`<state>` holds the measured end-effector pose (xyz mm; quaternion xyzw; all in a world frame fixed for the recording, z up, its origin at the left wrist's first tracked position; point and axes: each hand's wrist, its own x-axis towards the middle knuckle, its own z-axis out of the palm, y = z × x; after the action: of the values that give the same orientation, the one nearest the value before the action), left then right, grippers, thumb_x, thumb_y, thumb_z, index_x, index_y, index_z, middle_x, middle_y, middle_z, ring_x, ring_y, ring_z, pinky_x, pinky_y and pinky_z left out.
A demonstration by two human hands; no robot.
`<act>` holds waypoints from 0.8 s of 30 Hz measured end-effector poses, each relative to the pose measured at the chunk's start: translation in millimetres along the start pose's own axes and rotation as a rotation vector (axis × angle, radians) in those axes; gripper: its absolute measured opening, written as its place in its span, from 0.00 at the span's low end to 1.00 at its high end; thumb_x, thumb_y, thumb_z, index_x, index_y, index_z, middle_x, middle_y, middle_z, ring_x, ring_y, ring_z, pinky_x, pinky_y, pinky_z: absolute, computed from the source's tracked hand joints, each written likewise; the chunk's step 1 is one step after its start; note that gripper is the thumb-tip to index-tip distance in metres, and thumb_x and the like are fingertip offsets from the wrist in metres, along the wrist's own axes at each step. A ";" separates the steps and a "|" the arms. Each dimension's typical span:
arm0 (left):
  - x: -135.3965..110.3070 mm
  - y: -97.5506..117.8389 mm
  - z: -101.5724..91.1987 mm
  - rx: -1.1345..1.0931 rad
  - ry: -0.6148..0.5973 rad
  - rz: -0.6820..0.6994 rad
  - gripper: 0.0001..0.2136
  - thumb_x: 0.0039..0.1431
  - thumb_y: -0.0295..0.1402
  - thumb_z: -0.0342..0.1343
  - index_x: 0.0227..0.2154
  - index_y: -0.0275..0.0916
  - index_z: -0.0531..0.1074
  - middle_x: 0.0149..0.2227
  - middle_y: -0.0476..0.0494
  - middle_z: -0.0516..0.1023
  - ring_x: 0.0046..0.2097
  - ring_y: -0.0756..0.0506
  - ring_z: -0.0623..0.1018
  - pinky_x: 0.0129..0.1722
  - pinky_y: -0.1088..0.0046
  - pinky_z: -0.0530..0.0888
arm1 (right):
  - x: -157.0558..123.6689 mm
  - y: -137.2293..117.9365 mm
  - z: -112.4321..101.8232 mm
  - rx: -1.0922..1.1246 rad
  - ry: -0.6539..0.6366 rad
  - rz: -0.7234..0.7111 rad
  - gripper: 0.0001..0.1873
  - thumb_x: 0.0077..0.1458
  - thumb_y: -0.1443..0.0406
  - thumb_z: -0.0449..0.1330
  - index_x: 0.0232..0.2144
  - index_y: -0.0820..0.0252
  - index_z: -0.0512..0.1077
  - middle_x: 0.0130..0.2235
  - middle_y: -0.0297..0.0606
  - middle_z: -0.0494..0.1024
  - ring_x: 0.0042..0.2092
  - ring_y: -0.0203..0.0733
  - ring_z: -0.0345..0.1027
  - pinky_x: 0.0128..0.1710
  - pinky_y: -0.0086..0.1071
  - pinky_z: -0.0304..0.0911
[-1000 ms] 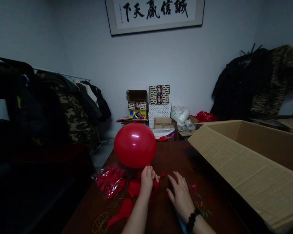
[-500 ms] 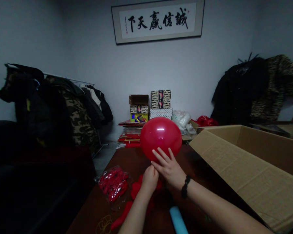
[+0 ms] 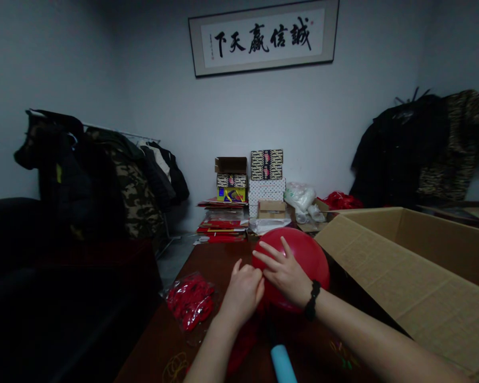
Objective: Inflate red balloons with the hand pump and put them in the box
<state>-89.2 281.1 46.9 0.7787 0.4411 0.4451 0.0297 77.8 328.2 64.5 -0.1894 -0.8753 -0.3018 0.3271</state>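
An inflated red balloon (image 3: 313, 260) sits low over the table, partly behind my right hand (image 3: 285, 274). My left hand (image 3: 243, 290) is closed in a pinch at the balloon's neck end, its little finger raised. The right hand meets it there with thumb and index finger, while its other fingers spread out over the balloon. The neck itself is hidden between the fingers. Below the hands lies a light-blue hand pump (image 3: 283, 364) with a dark end. Loose red material (image 3: 241, 346) is partly covered by my left forearm.
A clear bag of red balloons (image 3: 190, 303) and a yellowish string loop (image 3: 175, 367) lie left on the dark table (image 3: 219, 258). A large open cardboard box (image 3: 399, 287) stands right. Stacked boxes (image 3: 267, 191) are at the far end. Coats (image 3: 135, 186) hang left.
The balloon has tipped down and to the right, from standing above the hands to beside and behind the right hand. Both hands have turned and shifted slightly right, staying together.
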 end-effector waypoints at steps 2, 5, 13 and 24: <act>0.3 8.8 -9.8 0.207 -0.028 0.069 0.07 0.55 0.28 0.50 0.27 0.43 0.71 0.31 0.45 0.75 0.43 0.42 0.72 0.60 0.46 0.48 | -1.1 1.0 -0.7 -0.006 0.012 0.010 0.08 0.59 0.65 0.53 0.30 0.54 0.72 0.58 0.27 0.67 0.66 0.43 0.42 0.64 0.56 0.21; 1.1 22.7 -25.0 0.368 0.012 0.130 0.07 0.56 0.27 0.51 0.31 0.43 0.73 0.36 0.45 0.77 0.50 0.40 0.70 0.60 0.43 0.44 | -3.2 1.8 -3.0 -0.009 0.038 0.033 0.09 0.59 0.64 0.53 0.30 0.54 0.71 0.59 0.26 0.66 0.65 0.43 0.42 0.64 0.56 0.21; -0.7 35.9 -33.8 0.374 0.155 0.114 0.07 0.54 0.29 0.54 0.31 0.47 0.76 0.43 0.44 0.76 0.54 0.38 0.67 0.60 0.39 0.44 | -6.6 -3.4 -19.3 0.007 0.056 0.054 0.08 0.58 0.64 0.54 0.38 0.51 0.72 0.60 0.28 0.65 0.65 0.43 0.44 0.63 0.57 0.22; -1.7 35.6 -27.7 0.389 0.118 0.110 0.07 0.52 0.27 0.54 0.29 0.45 0.75 0.49 0.42 0.71 0.58 0.37 0.63 0.60 0.40 0.46 | -10.8 -9.5 -13.1 0.107 0.031 0.110 0.09 0.60 0.63 0.50 0.38 0.51 0.71 0.59 0.31 0.66 0.65 0.43 0.45 0.63 0.58 0.24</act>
<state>-86.0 248.7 78.0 0.7653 0.4765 0.3974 -0.1712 86.4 311.1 61.1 -0.2149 -0.8733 -0.2387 0.3663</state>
